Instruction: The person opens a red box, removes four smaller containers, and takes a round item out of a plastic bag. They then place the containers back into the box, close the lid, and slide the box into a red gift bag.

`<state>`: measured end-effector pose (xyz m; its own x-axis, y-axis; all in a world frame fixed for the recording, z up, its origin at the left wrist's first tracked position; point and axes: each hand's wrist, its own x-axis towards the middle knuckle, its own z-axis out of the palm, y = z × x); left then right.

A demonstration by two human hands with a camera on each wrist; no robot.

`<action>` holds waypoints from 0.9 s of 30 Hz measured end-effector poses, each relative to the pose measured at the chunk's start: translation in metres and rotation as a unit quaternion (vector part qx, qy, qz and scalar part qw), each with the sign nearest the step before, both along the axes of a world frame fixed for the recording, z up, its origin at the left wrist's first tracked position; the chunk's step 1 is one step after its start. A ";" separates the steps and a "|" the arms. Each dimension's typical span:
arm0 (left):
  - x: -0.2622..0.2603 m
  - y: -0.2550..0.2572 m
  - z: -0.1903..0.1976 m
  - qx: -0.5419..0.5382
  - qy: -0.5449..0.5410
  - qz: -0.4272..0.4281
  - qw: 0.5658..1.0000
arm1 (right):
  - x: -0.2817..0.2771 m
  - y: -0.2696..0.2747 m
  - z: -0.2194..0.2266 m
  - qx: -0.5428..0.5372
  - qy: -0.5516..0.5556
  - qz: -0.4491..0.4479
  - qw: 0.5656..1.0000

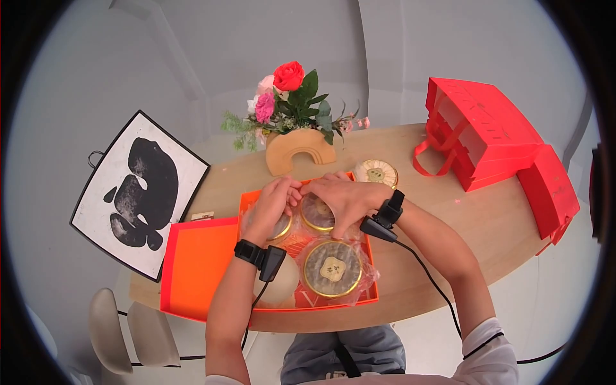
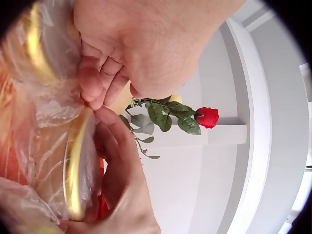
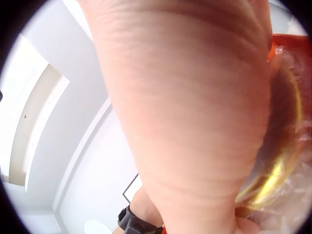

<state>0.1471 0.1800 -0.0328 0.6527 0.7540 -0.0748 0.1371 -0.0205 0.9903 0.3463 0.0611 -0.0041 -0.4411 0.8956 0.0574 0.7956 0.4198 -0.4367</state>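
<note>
An orange box (image 1: 374,282) holds round, gold-rimmed tins in clear plastic wrap. My right hand (image 1: 350,200) arches over the upper right tin (image 1: 319,215), and in the left wrist view its thumb and fingers span that tin (image 2: 74,165). Beside it, my left hand (image 1: 273,204) lies over the upper left tin (image 1: 282,226), its fingers bent near the wrap and the right fingertips; whether they pinch the wrap is unclear. A larger-looking tin (image 1: 333,268) with a cream label sits at the lower right. The right wrist view shows mostly my right hand's underside (image 3: 190,107) and a tin edge.
An orange lid or tray (image 1: 199,266) adjoins the box on the left. A framed black-and-white picture (image 1: 144,192) leans behind it. Flowers in a wooden arch vase (image 1: 301,144) and a round wrapped item (image 1: 377,172) stand beyond. At the right is a red carton (image 1: 484,138).
</note>
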 end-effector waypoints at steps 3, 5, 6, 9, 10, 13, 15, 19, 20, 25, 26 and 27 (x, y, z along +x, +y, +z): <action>0.001 0.000 0.000 0.006 0.000 0.001 1.000 | 0.001 -0.004 0.001 0.001 0.020 -0.010 1.000; 0.001 -0.002 0.000 0.013 0.004 0.004 1.000 | 0.002 -0.006 -0.001 -0.001 0.029 -0.015 0.999; 0.001 -0.003 0.001 0.009 0.001 0.009 1.000 | 0.002 -0.006 -0.002 0.004 0.035 -0.016 0.999; 0.001 -0.001 0.000 0.000 -0.003 0.012 1.000 | 0.001 -0.009 0.003 0.013 0.052 -0.017 0.998; 0.002 0.000 0.000 -0.003 -0.005 0.007 1.000 | 0.001 -0.010 0.007 0.020 0.063 -0.020 0.998; 0.003 -0.002 0.002 0.003 -0.012 0.006 1.000 | 0.003 -0.012 0.023 0.090 0.089 -0.015 0.992; 0.003 -0.002 0.000 0.001 -0.009 0.013 1.000 | 0.006 -0.022 0.047 0.077 0.048 -0.042 0.995; 0.000 -0.006 0.007 0.030 0.017 0.012 0.999 | 0.026 -0.050 0.063 0.085 0.108 -0.106 0.985; 0.000 -0.004 0.003 0.026 0.016 0.010 0.999 | 0.029 -0.066 0.070 0.111 0.089 -0.121 0.982; 0.001 0.002 -0.004 0.027 -0.006 0.008 1.000 | 0.051 -0.135 0.052 0.063 0.033 -0.235 0.969; 0.001 0.002 -0.004 0.026 -0.004 0.006 1.000 | 0.052 -0.145 0.047 0.029 0.007 -0.238 0.971; 0.001 0.002 -0.004 0.023 -0.005 0.001 1.000 | 0.052 -0.154 0.041 -0.004 -0.019 -0.241 0.970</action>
